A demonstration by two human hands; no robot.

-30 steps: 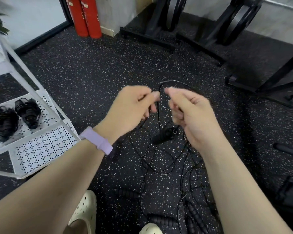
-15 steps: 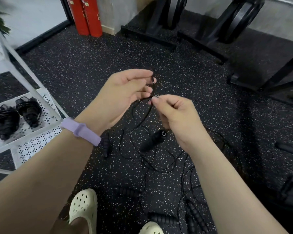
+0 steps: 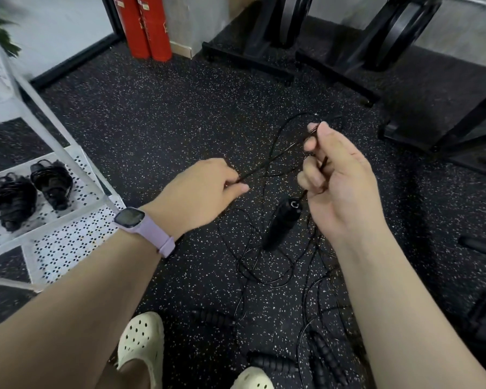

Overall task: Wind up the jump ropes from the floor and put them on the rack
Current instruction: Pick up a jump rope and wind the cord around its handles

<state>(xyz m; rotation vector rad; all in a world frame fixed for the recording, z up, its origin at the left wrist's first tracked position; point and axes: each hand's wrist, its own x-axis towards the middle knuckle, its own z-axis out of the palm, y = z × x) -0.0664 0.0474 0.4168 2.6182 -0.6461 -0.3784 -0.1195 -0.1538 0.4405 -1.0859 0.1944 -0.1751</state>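
Observation:
A thin black jump rope cord (image 3: 275, 144) stretches in loops between my two hands above the floor. My left hand (image 3: 205, 189) pinches the cord at its fingertips. My right hand (image 3: 334, 175) grips several strands of cord, fingers curled round them. One black handle (image 3: 281, 223) of the rope hangs just below my right hand. More black ropes and ribbed handles (image 3: 270, 360) lie tangled on the speckled floor near my feet. Two wound-up ropes (image 3: 51, 183) rest on the white perforated rack (image 3: 76, 237) at the left.
Two red cylinders (image 3: 143, 26) stand against the far wall. Black gym machine bases (image 3: 348, 54) line the back and right. My cream clogs (image 3: 141, 346) are at the bottom of the view. A plant leaf shows at top left.
My hands have drawn apart: the left moved down and left, the right up and right, pulling the cord out between them. The handle now hangs closer under my right hand.

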